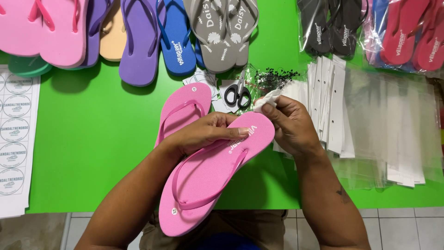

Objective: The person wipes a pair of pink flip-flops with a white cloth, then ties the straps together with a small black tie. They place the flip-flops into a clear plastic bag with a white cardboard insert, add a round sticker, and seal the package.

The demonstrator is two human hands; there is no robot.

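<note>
Holding a pink flip-flop (217,171) at the near edge of the green table (92,153), the person works with both hands close together over its toe end. The left hand (206,134) lies across the top of the sole, fingers flat and thumb underneath as far as can be seen, so that it is clamped lightly on the sandal just ahead of the strap. The right hand (291,125) is pinched shut on a small white cloth or paper (267,99), pressed against the rounded toe rim. The heel end overhangs the table edge toward the person's lap. A second pink flip-flop (182,111) lies flat on the table just beside and partly under the first.

Judged from its look, the sandal is foam: light, somewhat bendable along its length, soft enough to dent under a hard thumb, and not fragile. Its textured top face should give good friction, so a slip seems unlikely. The firmest hold appears to be across the width of the sole, where the left hand sits; the thin strap would stretch and twist if used as a handle.

Behind the hands lie black-handled scissors (237,95), small white tags (203,78) and a bag of small black pieces (273,76). Toward the right edge sit a stack of clear bags (393,129) with white card strips (330,106); at the left edge, a sheet of round stickers (16,134). Along the far edge lie more sandals (138,41) in several colours, some bagged.
</note>
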